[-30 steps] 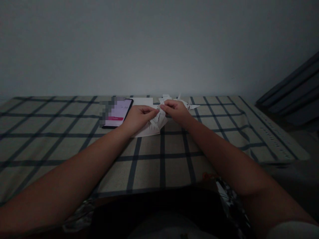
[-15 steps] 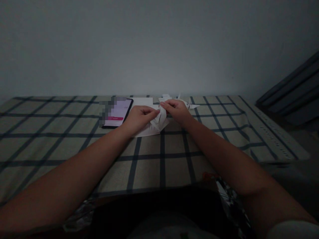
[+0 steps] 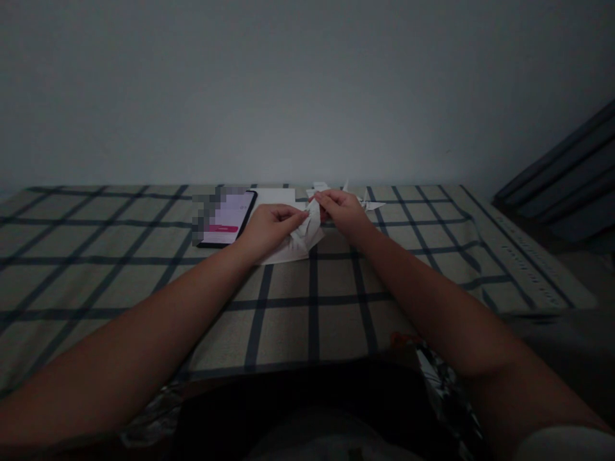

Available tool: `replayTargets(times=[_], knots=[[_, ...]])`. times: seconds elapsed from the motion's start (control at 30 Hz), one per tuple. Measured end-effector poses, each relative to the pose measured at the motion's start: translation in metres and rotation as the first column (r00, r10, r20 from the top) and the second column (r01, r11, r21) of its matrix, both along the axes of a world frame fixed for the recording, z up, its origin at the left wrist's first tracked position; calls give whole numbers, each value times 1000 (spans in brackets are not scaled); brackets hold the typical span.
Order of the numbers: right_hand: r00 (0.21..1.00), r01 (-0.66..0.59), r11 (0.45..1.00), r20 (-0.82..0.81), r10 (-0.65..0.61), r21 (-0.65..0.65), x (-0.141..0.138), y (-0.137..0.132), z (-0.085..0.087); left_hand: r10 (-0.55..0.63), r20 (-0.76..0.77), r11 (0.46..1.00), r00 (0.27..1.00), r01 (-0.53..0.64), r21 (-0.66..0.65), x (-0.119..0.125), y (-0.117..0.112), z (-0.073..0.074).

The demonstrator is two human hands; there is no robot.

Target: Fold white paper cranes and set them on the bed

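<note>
folded white paper (image 3: 312,223) lies between the hands (image 3: 269,224), pinched by both

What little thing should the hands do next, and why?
Maybe the right hand could gently press a crease near the top of the folded white paper, since its fingertips are there while the left hand holds the side.

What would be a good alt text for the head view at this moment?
A person's left hand and right hand hold a folded white paper over a checked cloth. A lit phone, partly pixelated, lies to the left; more folded paper pieces lie beyond the right hand.
</note>
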State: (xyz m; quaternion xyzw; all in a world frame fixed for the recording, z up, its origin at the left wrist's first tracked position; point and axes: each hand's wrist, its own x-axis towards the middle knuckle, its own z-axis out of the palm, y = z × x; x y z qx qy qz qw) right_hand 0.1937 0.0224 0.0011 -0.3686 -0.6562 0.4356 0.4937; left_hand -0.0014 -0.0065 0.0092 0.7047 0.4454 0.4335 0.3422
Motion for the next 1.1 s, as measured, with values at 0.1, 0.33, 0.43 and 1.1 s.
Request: replayTargets(times=[0.1,0.33,0.43,1.1], knots=[[997,-35,999,65,33,16,0,-5,6,45,1,999,999,-45,16,1,0,1],[979,-12,992,203,-14,127,1,-13,15,-6,131,994,991,21,-109,2,-3,1],[982,-19,992,189,-6,128,0,-12,15,-10,160,991,987,31,-132,3,-4,2],[974,-215,971,51,221,-101,-4,-10,6,50,249,997,967,-36,-63,5,1,-4]])
